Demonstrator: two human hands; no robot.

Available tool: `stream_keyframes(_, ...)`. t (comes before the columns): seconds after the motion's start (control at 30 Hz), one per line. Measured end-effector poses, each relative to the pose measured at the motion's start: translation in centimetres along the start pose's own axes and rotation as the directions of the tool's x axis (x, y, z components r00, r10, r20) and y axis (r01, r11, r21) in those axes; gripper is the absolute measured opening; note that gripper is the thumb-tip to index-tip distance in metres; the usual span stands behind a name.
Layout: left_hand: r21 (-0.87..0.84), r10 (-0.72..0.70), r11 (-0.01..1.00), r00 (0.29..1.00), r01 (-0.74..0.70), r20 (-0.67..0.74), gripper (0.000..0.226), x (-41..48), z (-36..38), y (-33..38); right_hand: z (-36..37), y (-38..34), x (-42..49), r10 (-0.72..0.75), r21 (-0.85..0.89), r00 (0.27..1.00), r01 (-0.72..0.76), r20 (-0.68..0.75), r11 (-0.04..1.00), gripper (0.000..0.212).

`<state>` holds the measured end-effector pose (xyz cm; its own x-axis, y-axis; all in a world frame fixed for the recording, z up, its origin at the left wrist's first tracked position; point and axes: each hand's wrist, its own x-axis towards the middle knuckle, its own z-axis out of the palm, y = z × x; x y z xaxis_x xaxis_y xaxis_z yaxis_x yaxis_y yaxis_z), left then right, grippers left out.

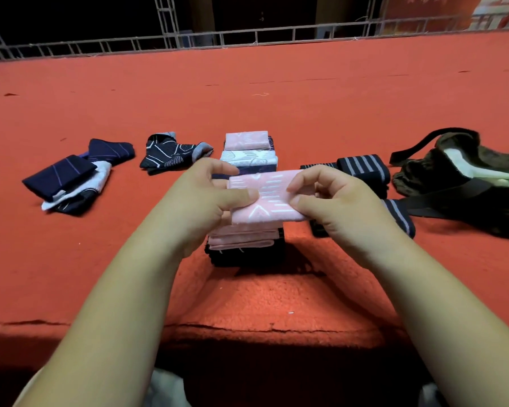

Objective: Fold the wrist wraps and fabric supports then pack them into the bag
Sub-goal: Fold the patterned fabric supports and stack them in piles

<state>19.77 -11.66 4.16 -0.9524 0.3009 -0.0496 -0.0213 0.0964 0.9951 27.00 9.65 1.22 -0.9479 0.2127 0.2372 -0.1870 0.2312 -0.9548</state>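
A folded pink fabric support with white line marks is held in front of me, above a stack of folded pink and dark pieces. My left hand pinches its left end and my right hand pinches its right end. Behind it lie more folded pieces, pink and white-patterned. Black wrist wraps with grey stripes lie to the right. The dark olive bag sits open at the far right, with white items inside.
On the left of the red carpeted surface lie a dark patterned support and a loose pile of navy and white pieces. A metal railing runs along the far edge. The near edge drops off below my forearms.
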Motion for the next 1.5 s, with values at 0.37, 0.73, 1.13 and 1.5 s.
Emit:
stream_keyframes(0.37, 0.066, 0.159, 0.987, 0.969, -0.149, -0.189, 0.031, 0.5, -3.1, -0.8, 4.2, -0.9, 0.3, -0.051, -0.094, 0.998, 0.048, -0.031, 0.994, 0.027)
stream_keyframes(0.73, 0.044, 0.107, 0.994, 0.942, -0.098, -0.318, 0.024, -0.1, -12.3, -1.9, 14.0, -3.7, 4.5, -0.113, -0.301, 0.985, 0.147, 0.13, 0.942, 0.02)
stream_keyframes(1.13, 0.234, -0.128, 0.952, 0.949, 0.199, -0.289, 0.035, 1.4, -16.1, -7.1, 20.0, -2.9, 8.2, 0.095, -0.838, 0.899, 0.354, 0.427, 0.416, 0.023)
stream_keyframes(1.5, 0.648, -0.041, 0.742, 0.976, 0.174, -0.215, 0.033, 2.9, -17.0, -8.0, 23.2, -1.7, 8.8, 0.163, -0.872, 0.859, 0.464, 0.486, 0.155, 0.034)
